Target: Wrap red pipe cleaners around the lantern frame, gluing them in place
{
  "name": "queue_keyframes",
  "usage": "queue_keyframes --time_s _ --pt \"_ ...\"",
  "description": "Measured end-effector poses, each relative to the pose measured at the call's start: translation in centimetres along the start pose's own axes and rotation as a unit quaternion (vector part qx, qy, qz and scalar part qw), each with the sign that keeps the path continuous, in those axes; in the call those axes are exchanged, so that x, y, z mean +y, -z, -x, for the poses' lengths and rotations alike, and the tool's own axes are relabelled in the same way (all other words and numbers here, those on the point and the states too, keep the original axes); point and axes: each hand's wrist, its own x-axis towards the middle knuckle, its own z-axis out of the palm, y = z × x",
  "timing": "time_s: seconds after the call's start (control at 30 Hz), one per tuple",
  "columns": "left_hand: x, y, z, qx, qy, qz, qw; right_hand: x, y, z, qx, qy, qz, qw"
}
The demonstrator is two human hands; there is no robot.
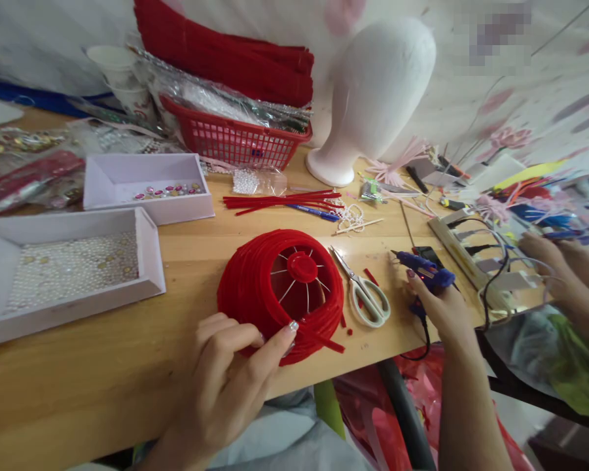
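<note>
On the pale brown wooden tabletop [189, 258] sat a round, hollow, red fuzzy form [248, 278], near the front edge. The left hand [230, 373] had fingertips on its near side; whether they pinched, I could not tell. The right hand [442, 311] was clamped on a blue plastic glue gun [430, 272], near white-handled metal scissors [366, 299].

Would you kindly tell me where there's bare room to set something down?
Bare tabletop lies between the pearl box and the red dome, and left of the left hand. It's crowded around the power strip and red basket.
</note>
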Motion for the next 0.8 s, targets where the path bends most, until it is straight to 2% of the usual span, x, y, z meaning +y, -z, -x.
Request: queue_keyframes --time_s 0.07,0.13,0.17,0.27,0.33,0.4,0.53,0.63,0.73,0.8 --pt "0.2 0.1 -0.2 0.014 -0.013 -0.007 1.0 -0.9 1.4 1.8 0.047 0.013 0.019 0.999" --pt "0.4 0.3 -0.5 0.023 -0.011 -0.011 1.0 -2.2 2.7 4.2 0.132 0.029 0.041 0.99" --pt "0.5 0.5 -0.8 0.023 -0.004 -0.01 1.0 -2.9 3.0 5.4 0.133 0.07 0.062 0.987" --pt "0.7 0.9 -1.6 0.01 0.015 -0.011 1.0 -4.4 2.4 7.9 0.004 0.185 0.06 0.981" --pt "0.7 1.2 -2.1 0.0 0.01 -0.027 1.0 -4.7 1.2 8.4 -0.077 0.217 0.054 0.972" --pt "0.6 1.4 -2.4 -0.005 0.001 -0.04 0.999 -4.6 -0.1 8.2 -0.11 0.225 0.062 0.966" --pt "0.5 1.4 -2.3 -0.008 -0.017 -0.036 0.999 -4.1 -2.0 7.2 -0.147 0.231 0.082 0.958" --pt "0.4 1.1 -2.2 -0.004 -0.026 -0.025 0.999 -4.2 -2.6 6.8 -0.164 0.229 0.082 0.956" --pt "0.3 1.0 -2.2 -0.001 -0.024 -0.016 1.0 -4.5 -1.9 6.9 -0.155 0.213 0.069 0.962" --pt "0.2 0.9 -2.2 -0.005 -0.022 -0.012 1.0 -4.2 -0.6 7.1 -0.1 0.175 0.067 0.977"
